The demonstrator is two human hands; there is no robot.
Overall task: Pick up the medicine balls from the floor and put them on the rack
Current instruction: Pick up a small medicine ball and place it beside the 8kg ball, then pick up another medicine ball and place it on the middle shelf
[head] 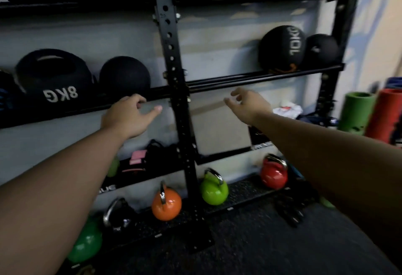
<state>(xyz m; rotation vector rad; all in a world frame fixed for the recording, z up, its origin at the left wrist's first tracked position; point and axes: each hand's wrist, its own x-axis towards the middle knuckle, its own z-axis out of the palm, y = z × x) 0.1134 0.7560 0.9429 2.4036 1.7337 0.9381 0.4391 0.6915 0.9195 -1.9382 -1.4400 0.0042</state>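
A black metal rack (171,57) fills the view. On its middle shelf to the left rest a black ball marked 8KG (54,78) and a plain black medicine ball (125,76). Further right on the same shelf sit a black ball marked 10KG (282,48) and a smaller black ball (322,49). My left hand (128,118) hovers just below the plain black ball, fingers apart, holding nothing. My right hand (248,104) is stretched out to the right of the rack's upright post, also open and apart from the balls.
Kettlebells stand along the rack's base: orange (166,206), light green (214,188), red (274,173), black (118,216) and green (87,242). Straps and bags fill the low shelf (141,163). Green (356,111) and red (385,115) foam rollers stand at the right. Dark rubber floor lies below.
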